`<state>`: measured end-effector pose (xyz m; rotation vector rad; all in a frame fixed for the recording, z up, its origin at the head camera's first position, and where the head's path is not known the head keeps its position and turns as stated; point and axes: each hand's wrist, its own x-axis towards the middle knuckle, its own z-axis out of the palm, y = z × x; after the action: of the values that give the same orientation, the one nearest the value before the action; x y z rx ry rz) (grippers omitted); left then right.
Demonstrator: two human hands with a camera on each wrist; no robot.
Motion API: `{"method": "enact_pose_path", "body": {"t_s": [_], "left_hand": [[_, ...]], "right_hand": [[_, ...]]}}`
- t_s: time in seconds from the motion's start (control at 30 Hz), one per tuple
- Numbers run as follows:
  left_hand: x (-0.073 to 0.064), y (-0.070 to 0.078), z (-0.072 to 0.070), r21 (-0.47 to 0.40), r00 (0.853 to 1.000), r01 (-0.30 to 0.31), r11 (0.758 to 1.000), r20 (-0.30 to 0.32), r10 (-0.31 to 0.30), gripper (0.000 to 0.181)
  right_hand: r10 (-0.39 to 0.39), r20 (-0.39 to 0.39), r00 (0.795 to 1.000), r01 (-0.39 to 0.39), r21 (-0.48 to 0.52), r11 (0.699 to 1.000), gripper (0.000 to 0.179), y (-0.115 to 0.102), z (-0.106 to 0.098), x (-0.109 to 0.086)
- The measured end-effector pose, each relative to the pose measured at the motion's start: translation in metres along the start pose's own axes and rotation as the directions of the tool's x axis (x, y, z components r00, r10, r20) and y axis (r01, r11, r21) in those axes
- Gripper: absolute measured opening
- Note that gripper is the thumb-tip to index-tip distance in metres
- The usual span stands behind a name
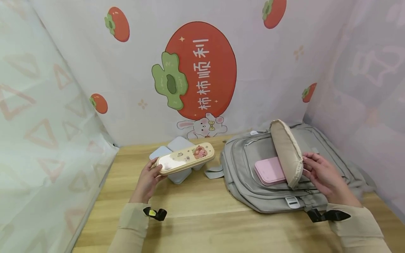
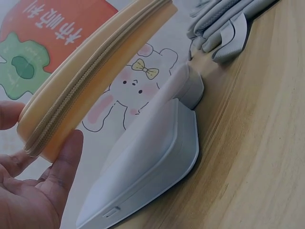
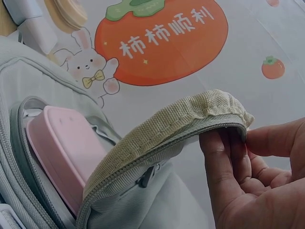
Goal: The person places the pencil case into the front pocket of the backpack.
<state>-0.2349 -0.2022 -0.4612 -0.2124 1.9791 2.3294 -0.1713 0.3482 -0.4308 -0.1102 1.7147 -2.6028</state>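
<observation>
My left hand (image 1: 148,181) grips one end of a cream zippered pencil case (image 1: 186,158) with a cartoon print on its lid, held above the table. In the left wrist view the zipper along its side looks closed. With thumb and fingers, my right hand (image 3: 257,176) pinches the edge of the beige pocket flap (image 1: 286,153) on a grey backpack (image 1: 234,172) and holds it raised. A pink case (image 1: 269,170) lies partly inside that front pocket, its far end hidden under the flap. The backpack lies flat on the table's right side.
Behind and below the pencil case sit pale blue-white cases (image 2: 152,167) on the wooden table (image 1: 202,225). A grey strap (image 1: 215,172) sticks out from the backpack's left side. A printed cloth backdrop (image 1: 139,70) stands at the back.
</observation>
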Motion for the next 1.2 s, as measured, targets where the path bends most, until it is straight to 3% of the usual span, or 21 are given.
{"method": "enact_pose_path", "body": {"t_s": [0.3, 0.8, 1.2], "left_hand": [[0.005, 0.0, 0.011, -0.006, 1.0, 0.002, 1.0, 0.001, -0.002, 0.054], [0.015, -0.007, 0.054, -0.045, 0.999, 0.0, 0.999, 0.043, 0.002, 0.052], [0.019, -0.012, 0.077, -0.026, 0.998, 0.008, 1.0, 0.065, -0.006, 0.05]], "right_hand": [[0.004, -0.009, 1.0, -0.004, 0.034, 0.999, 0.023, 0.0, 0.002, 0.001], [-0.002, -0.001, 1.0, 0.002, 0.052, 0.999, 0.022, 0.0, 0.002, 0.001], [-0.007, -0.009, 1.0, 0.007, 0.041, 0.999, 0.023, 0.0, 0.001, 0.001]]}}
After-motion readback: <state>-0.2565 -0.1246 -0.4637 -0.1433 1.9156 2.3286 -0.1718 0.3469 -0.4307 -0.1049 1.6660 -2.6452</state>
